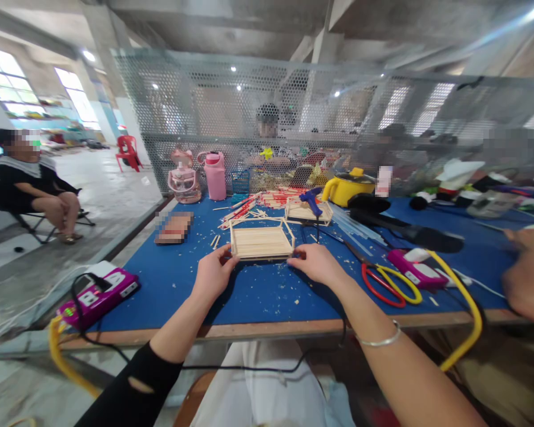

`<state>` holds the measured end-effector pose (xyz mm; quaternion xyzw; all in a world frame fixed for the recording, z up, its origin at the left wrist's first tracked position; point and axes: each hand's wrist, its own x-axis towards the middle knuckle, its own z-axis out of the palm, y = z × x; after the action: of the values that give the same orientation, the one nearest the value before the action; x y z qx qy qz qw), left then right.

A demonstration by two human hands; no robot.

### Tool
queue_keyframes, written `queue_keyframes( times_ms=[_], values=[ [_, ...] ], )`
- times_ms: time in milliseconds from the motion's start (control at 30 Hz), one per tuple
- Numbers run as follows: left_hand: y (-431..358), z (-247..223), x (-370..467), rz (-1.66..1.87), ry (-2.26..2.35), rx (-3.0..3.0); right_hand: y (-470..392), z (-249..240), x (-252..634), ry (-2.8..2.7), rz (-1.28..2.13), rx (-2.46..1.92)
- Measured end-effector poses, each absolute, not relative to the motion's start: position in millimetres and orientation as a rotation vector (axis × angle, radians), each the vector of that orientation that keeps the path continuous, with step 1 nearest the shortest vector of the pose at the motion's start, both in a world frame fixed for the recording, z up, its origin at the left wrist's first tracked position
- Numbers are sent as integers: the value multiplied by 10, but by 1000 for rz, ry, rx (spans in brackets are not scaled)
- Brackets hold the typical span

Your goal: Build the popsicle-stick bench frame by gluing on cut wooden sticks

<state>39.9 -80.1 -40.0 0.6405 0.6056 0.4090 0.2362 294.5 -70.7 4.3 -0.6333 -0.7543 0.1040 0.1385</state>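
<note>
Between my two hands stands a small tray-like frame of thin wooden sticks (262, 243), with a slatted base and raised stick edges. The fingers of my left hand (214, 270) pinch its near left corner. At the near right corner, my right hand (317, 261) grips it with thumb and fingers. Behind it lies a second stick frame (296, 212), with a blue glue gun (311, 201) resting on it. Loose wooden sticks (253, 204), some red-tipped, are heaped beyond the frames.
Scissors with red and yellow handles (389, 284), clear glue sticks (353, 225) and a purple power strip (416, 270) lie right. Another purple power strip (100, 296) is left, near a phone (174, 228). A yellow pot (349, 188) and pink bottle (214, 177) stand behind. Another person's hand (529, 273) is far right.
</note>
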Motion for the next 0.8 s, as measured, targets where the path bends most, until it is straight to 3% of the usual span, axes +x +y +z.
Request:
queue_keyframes(
  times_ms=[233,300,400,533,800],
  values=[
    [-999,-300,446,1420,1968,1969,-578,91,3137,-2092,257,-1930],
    [-1115,-238,583,1516,1874,2144,-425,162,3236,-2025,225,-1975],
    [-1149,-188,859,1194,1624,2522,-118,271,3315,-1924,184,-2008],
    [-851,-238,1049,772,1669,2777,183,257,3294,-1775,133,-1925],
    [-510,-299,819,497,1470,2959,252,-223,3288,-1808,457,-1451]
  ],
)
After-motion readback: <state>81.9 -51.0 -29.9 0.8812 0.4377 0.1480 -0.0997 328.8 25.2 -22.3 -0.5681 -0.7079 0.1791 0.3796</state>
